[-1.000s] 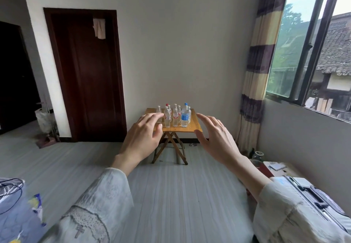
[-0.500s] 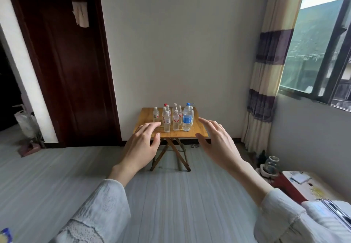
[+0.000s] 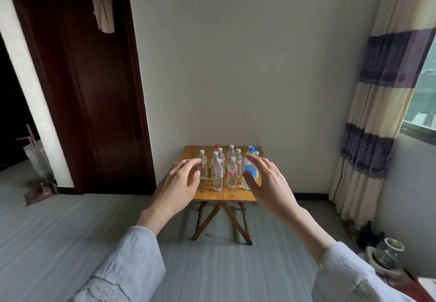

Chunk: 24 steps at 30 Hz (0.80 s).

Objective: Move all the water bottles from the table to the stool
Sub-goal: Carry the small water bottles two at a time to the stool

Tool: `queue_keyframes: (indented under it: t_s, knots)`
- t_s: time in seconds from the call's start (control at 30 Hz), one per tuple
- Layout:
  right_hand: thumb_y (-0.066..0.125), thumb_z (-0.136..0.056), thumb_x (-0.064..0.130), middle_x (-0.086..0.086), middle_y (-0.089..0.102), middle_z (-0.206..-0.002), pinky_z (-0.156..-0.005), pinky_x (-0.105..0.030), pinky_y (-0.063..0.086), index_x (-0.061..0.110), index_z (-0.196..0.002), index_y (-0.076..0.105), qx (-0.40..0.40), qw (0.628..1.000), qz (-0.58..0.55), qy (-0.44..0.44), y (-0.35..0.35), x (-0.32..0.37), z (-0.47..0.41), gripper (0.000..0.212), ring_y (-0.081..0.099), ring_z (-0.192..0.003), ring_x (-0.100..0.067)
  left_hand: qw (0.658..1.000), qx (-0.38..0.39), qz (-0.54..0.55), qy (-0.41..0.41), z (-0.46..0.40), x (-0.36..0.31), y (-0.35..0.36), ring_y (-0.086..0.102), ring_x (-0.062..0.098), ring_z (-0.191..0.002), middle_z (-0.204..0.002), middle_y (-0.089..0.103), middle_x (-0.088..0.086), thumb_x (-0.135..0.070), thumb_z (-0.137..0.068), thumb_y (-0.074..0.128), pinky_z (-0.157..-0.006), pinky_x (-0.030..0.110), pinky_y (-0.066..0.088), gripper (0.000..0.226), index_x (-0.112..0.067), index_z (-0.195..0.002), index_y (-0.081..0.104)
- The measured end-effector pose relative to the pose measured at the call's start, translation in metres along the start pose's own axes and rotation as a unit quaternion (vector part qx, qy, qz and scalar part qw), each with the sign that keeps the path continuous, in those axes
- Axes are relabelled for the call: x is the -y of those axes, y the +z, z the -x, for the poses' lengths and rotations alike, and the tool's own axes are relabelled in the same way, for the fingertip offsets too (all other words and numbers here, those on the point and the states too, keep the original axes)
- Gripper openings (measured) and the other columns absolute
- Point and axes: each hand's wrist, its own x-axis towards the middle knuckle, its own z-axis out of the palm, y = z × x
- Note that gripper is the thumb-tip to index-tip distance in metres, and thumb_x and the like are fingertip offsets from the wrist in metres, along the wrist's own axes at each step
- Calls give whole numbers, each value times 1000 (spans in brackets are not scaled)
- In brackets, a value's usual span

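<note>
Water bottles all stand clustered on the small wooden counter against the far wall. Left hand and right hand spread wide, empty, probably not touching anything yet.

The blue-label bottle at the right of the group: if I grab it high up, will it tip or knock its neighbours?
The blue-label bottle is tall and narrow, so it would probably tip under a high push. It looks filled, so likely fairly heavy. Other bottles stand close on its left; a mid-body grasp seems safer.
</note>
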Motion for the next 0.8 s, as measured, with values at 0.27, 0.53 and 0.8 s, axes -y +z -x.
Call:
queue_keyframes:
  t_s: [0.27,0.53,0.8]
  knots:
    - [47,-91,35,1,51,-132,-91,-22,32,24,-133,38,16,1000,-8,21,103,-83,-107,45,43,-122,-16,999,24,23,-19,-113,94,87,47,11,-119,-132,52,-5,-26,-93,42,-90,19,35,31,-25,-124,47]
    - [46,-91,35,0,51,-132,-91,-24,35,23,-134,38,31,998,-8,59,201,-159,-229,45,43,-123,-17,996,58,53,-51,-248,200,164,44,14,-125,-138,47,-4,-30,-94,40,-90,21,35,35,-28,-128,42]
    - [48,-91,33,-1,49,-135,-96,-27,38,21,-134,38,80,989,-8,123,284,-238,-262,46,45,-124,-18,960,152,190,-140,-313,265,273,45,10,-121,-133,51,-3,-30,-93,42,-91,22,35,32,-28,-125,45]
